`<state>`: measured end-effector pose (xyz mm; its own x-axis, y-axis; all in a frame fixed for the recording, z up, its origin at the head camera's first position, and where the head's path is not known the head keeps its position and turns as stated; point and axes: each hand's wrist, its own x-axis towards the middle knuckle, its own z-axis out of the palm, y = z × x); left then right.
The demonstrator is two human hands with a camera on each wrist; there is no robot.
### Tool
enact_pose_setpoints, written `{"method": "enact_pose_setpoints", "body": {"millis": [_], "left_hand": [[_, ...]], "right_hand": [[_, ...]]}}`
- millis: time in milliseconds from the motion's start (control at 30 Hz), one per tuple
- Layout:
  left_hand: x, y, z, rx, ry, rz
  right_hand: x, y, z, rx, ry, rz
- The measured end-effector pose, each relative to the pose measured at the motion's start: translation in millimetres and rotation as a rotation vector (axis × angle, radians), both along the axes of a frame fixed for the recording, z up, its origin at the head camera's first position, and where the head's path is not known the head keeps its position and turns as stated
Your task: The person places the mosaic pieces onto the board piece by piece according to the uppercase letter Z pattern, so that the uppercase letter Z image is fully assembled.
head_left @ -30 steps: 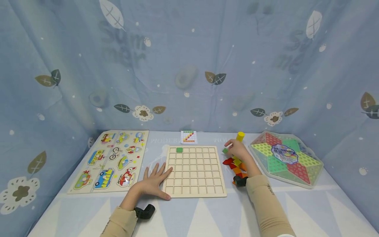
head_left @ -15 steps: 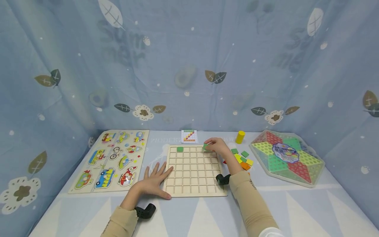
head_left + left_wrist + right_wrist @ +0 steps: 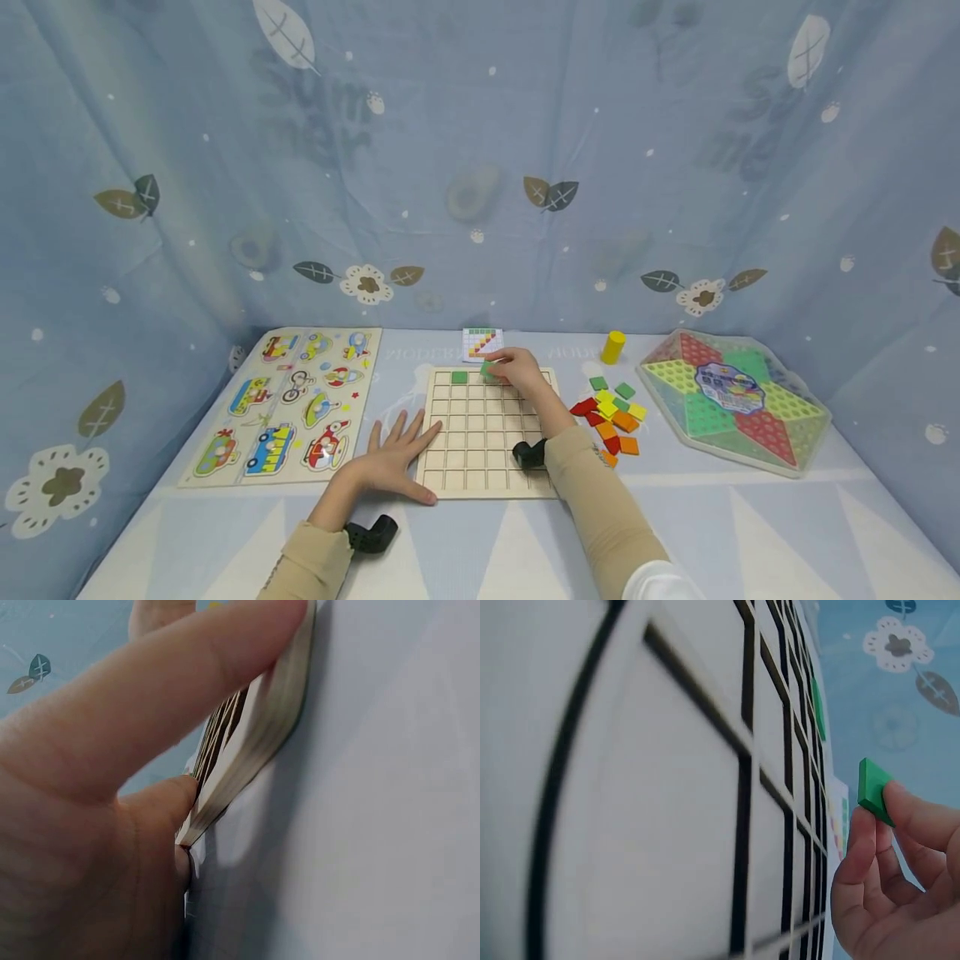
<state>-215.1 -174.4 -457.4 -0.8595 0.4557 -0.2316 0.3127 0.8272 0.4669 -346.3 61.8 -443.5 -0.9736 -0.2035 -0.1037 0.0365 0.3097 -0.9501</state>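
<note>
Left hand lay spread against board, maybe steadying it; right hand, apart, pinched green tile, likely because small.

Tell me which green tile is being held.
The held green tile, pinched in the right hand. The placed green tile sits in the wooden board; the loose green tiles lie beside it, untouched.

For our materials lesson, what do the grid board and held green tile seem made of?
Grid board: probably plywood, pale and matte; its edge looks layered. Green tile: painted wood or plastic, smooth and evenly coloured; the look leaves it open.
</note>
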Motion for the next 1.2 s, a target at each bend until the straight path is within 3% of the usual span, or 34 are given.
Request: {"method": "enact_pose_setpoints", "body": {"millis": [200,567,700,833,1033,1200], "left_hand": [[-0.2,1.7,0.1,-0.007,0.002,0.0],[0.0,2.8,2.4,-0.013,0.01,-0.001],[0.2,3.3,3.1,-0.019,0.005,0.001],[0.2,3.5,3.1,-0.024,0.008,0.001],[0.9,2.3,1.9,-0.013,0.005,0.002],[1.0,0.7,0.6,-0.004,0.003,0.006]], "right_hand": [[-2.9,-11.5,-3.7,0.064,0.037,-0.007],[-8.0,-19.1,-2.2,0.339,0.075,-0.002],[-8.0,-19.3,-2.0,0.387,0.094,0.005],[-7.4,-17.2,-2.7,0.367,0.099,0.01],[-4.6,-7.3,-1.8,0.244,0.083,-0.02],[-4.9,8.1,4.7,0.233,0.11,-0.027]]}}
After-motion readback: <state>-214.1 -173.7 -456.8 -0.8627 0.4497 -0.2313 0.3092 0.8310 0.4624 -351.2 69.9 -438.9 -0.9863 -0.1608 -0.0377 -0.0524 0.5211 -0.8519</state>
